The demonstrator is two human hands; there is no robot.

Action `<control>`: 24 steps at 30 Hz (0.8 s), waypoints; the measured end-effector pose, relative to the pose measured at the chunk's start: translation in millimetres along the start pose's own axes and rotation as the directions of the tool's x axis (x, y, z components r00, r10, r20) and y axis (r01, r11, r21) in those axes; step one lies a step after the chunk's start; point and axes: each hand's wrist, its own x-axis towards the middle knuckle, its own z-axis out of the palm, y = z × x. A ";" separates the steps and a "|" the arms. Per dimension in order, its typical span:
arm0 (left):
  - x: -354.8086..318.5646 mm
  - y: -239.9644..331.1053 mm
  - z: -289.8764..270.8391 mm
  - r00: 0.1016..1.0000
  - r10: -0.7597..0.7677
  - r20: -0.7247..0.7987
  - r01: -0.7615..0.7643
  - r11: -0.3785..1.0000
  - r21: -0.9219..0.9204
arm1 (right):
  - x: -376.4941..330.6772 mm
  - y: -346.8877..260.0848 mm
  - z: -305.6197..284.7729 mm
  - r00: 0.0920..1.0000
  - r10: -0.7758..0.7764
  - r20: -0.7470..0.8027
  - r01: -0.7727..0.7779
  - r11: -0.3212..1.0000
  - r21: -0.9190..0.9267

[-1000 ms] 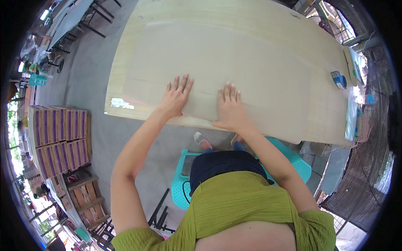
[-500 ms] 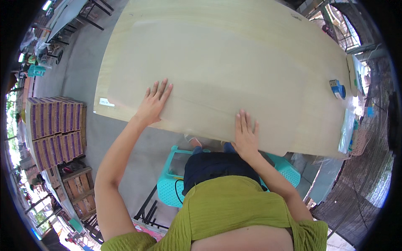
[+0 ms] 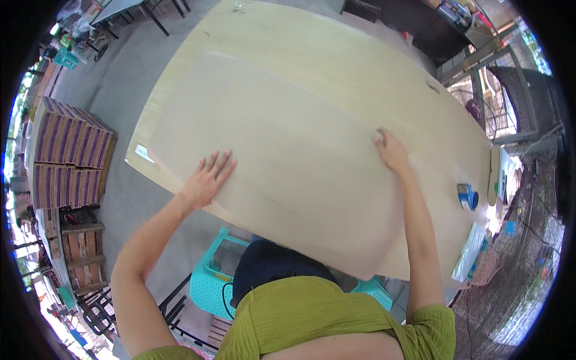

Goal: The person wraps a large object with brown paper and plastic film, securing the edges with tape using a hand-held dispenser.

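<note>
A large, thin beige sheet (image 3: 282,150) lies on a pale wooden tabletop (image 3: 336,54), its near right part hanging a little over the near edge. My left hand (image 3: 207,180) rests flat on the sheet close to that edge, fingers spread and holding nothing. At the sheet's far right corner is my right hand (image 3: 393,153), fingers curled together on the sheet's border in a pinch. The sheet looks mostly flat, with faint ripples across its near half.
On the table's right side sit a blue tape-dispenser-like item (image 3: 467,197) and a clear plastic packet (image 3: 470,252). Turquoise stools (image 3: 207,291) stand below the near edge. Stacked cartons (image 3: 69,141) and a wooden pallet (image 3: 83,255) are on the left.
My right hand has moved from lying flat near the close edge to the sheet's far right corner, its fingers now curled. My left hand stays flat on the sheet. The view has turned.
</note>
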 end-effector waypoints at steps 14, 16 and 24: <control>5.6 -18.7 14.8 0.989 0.067 -0.132 -0.063 0.997 0.039 | 228.5 -338.4 82.8 0.975 -0.138 0.173 0.128 0.990 0.066; 0.0 -11.0 5.2 0.997 0.066 -0.047 -0.067 0.998 -0.007 | 225.2 -323.2 93.4 0.979 -0.153 0.132 0.137 0.983 0.120; 1.5 1.1 -14.0 0.996 -0.011 0.093 0.022 0.993 -0.112 | 101.0 -143.3 30.9 0.979 0.139 0.151 -0.138 0.990 -0.015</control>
